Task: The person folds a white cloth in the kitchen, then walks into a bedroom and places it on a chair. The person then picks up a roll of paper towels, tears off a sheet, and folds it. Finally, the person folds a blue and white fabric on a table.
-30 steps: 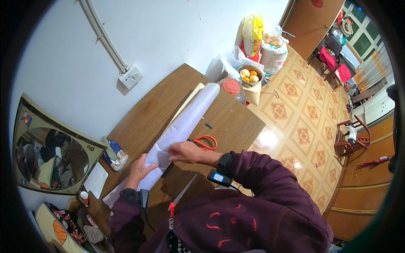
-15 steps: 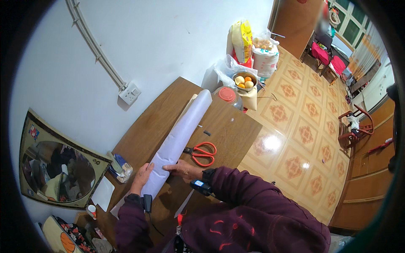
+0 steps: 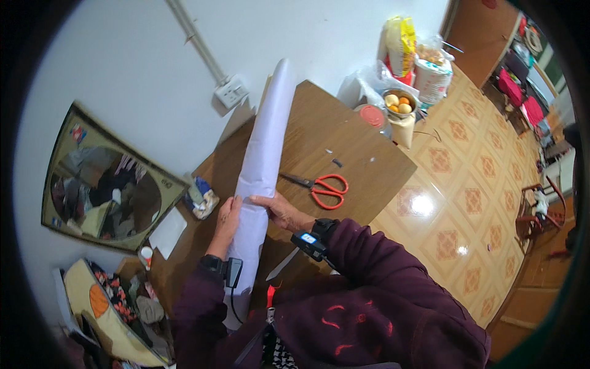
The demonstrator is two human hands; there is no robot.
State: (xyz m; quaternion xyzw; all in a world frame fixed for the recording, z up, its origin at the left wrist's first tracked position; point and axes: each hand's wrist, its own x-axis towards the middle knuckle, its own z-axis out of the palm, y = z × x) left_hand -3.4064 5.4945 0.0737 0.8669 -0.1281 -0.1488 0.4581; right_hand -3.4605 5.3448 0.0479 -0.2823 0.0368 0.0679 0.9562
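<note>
surface: brown wooden table [image 3: 362,154] in front of me | on it: red-handled scissors [image 3: 319,186], long white paper roll [image 3: 265,154], small scattered scraps [image 3: 337,162]

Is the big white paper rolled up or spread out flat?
Rolled up. The white paper forms one long tube, with the left hand and right hand holding its sides above the table.

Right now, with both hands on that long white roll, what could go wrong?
The white paper roll is held only at its near end by the left hand and right hand; its far end could swing into the wall. The open red scissors lie close beside the right hand, so a sideways shift might knock them.
</note>
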